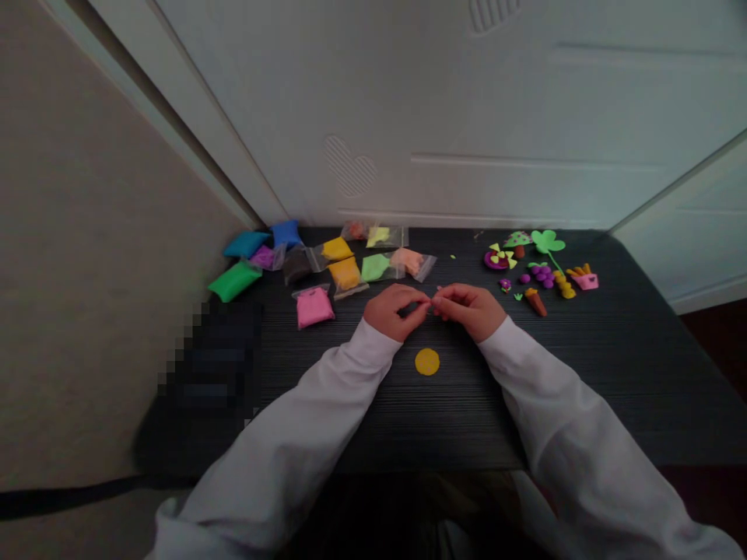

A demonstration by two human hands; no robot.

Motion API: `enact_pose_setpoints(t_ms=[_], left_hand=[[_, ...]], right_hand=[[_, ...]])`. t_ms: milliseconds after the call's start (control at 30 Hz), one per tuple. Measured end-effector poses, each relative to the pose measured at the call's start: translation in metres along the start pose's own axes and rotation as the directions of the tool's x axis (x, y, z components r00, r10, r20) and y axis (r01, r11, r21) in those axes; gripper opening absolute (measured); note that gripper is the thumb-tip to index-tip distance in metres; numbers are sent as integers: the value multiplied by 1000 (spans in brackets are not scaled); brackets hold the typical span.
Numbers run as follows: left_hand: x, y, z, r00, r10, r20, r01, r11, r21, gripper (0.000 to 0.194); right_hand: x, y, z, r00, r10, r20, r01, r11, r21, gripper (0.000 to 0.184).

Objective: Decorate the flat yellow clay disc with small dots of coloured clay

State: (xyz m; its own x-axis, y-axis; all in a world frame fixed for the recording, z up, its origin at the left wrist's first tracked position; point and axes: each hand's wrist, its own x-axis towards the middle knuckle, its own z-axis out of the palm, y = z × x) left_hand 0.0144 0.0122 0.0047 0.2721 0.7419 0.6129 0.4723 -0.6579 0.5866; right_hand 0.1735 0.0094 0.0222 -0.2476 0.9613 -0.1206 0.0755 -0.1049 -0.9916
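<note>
At the middle of the dark table (362,420) my left hand (390,309) and my right hand (474,308) meet fingertip to fingertip. Both are closed in a pinch. Whatever lies between the fingers is too small and dim to name. Just below them a flat yellow clay disc (427,362) rests on the table, touched by neither hand. Left of my left hand is a bag of pink clay (313,307). Behind my hands lie clear bags of light green clay (375,267) and peach clay (408,262).
More clay packs, among them a green pack (235,280), a blue pack (285,233) and a yellow-orange pack (345,273), fill the back left. Small clay figures stand back right, including a green clover (547,242) and purple grapes (542,274). A white panelled surface (496,117) rises behind the table.
</note>
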Motion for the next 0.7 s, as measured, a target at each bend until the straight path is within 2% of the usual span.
enact_pose_setpoints(t_ms=[100,233,400,500,600,700], left_hand=[[1,-6,0,997,-7,73,5,999,35,9],[1,-19,2,980,64,189,-97,981,167,12],[-4,-24,5,944,100,313,-189,945,267,17],[-6,-20,7,938,88,336,-196,932,304,19],[-6,-14,11,939,18,344,-143,928,344,23],[-4,-11,16,927,-153,342,19,931,365,19]], right_hand=[[0,-2,-5,1000,-1,-9,1,996,89,16],[1,-4,-10,996,24,-89,-4,977,212,18],[4,-3,-9,991,37,-126,-8,974,226,20],[6,-2,-9,990,43,-138,-11,975,224,21],[6,-1,-10,987,24,-156,9,978,209,20],[5,1,-10,986,16,-166,14,983,181,19]])
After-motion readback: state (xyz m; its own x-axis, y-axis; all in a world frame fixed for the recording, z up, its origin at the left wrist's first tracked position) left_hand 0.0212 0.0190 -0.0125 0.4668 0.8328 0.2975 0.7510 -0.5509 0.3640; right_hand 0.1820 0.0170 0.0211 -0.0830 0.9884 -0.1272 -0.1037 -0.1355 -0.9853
